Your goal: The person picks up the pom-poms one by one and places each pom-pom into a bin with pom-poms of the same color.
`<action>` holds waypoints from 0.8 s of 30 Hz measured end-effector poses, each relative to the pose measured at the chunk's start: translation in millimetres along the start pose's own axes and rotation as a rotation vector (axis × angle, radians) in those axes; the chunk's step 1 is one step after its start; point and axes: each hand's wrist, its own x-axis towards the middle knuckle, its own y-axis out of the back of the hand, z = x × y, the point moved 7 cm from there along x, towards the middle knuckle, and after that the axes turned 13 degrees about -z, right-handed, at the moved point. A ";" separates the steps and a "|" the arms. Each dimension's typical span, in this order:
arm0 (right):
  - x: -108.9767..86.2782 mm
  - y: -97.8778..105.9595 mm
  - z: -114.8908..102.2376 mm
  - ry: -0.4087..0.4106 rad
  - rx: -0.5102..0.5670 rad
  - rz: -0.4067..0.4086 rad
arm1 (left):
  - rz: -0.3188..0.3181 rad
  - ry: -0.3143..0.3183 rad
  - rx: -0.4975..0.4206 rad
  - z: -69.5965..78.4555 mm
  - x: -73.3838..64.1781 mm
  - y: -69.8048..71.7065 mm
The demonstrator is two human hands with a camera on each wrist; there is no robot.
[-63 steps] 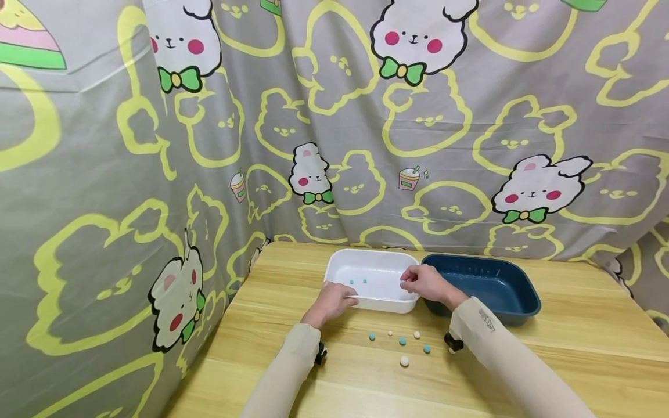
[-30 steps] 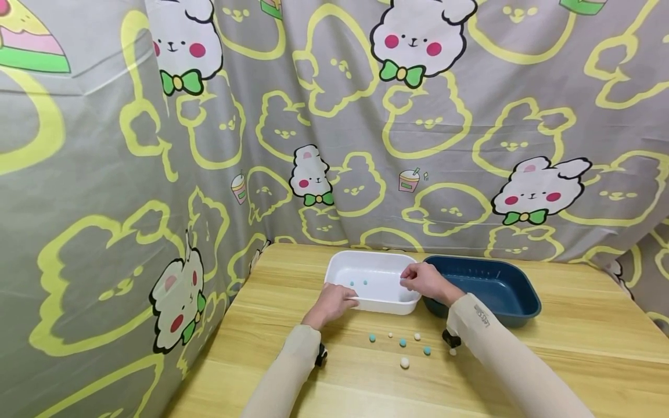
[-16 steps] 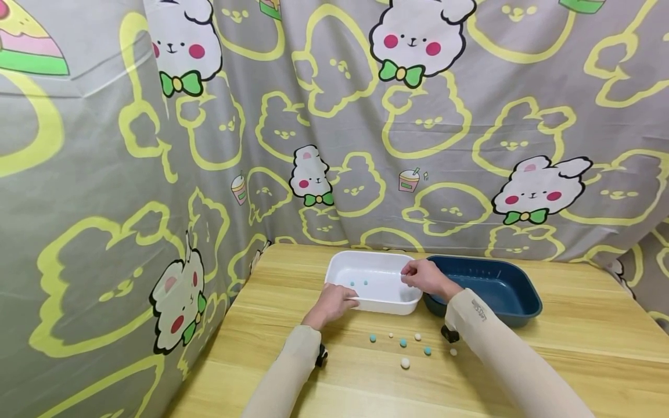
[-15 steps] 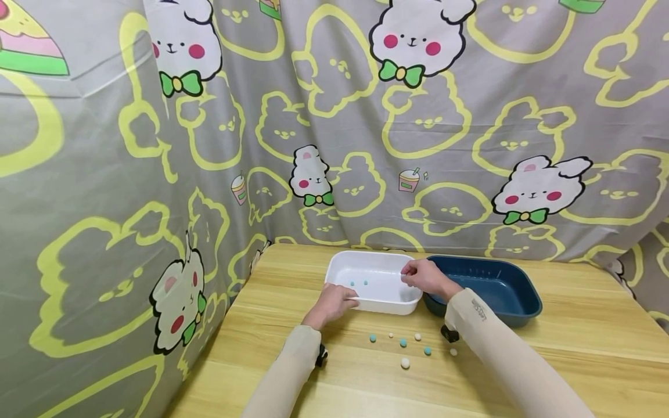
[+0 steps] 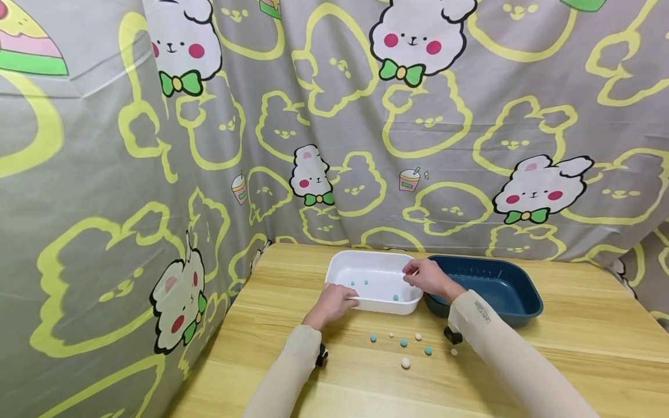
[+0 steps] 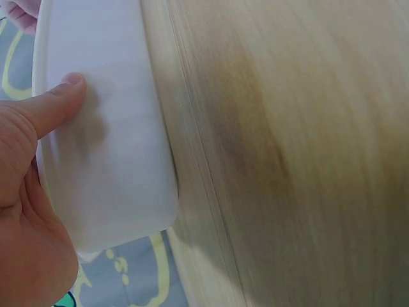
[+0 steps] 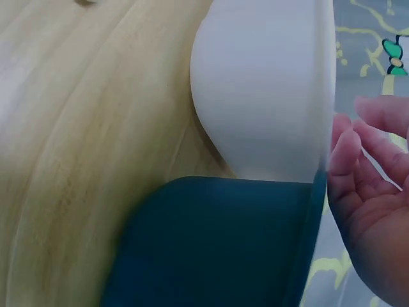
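My left hand (image 5: 334,301) grips the near-left rim of a white plastic basin (image 5: 384,305). In the left wrist view the thumb (image 6: 67,96) lies against the outer wall; the other fingers are hidden past the rim. Three small blue balls lie inside, one of them a blue ball (image 5: 395,297) near the front right. Over the basin's right end hangs my right hand (image 5: 425,275). In the right wrist view its thumb and loosely bent fingers (image 7: 345,153) stand apart with nothing between them.
A dark blue basin (image 5: 528,316) stands right beside the white one, under my right wrist. On the wooden table (image 5: 366,389) in front lie several small balls, among them a blue ball (image 5: 403,342) and a white ball (image 5: 405,363). A patterned curtain (image 5: 439,133) rises behind.
A third blue ball now shows in the white basin, below my right hand. The right fingers have come apart. My left hand has kept its place on the rim.
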 end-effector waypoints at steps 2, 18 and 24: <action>-4.6 -0.1 -1.2 0.015 -0.017 0.000 | -0.004 -0.001 0.002 -0.1 0.4 -0.8; -68.1 -5.0 -26.9 0.205 -0.150 -0.065 | 0.002 0.000 -0.001 -1.3 2.2 0.4; -86.3 -20.4 -21.7 0.255 -0.162 -0.164 | -0.001 0.003 -0.021 0.1 0.6 0.1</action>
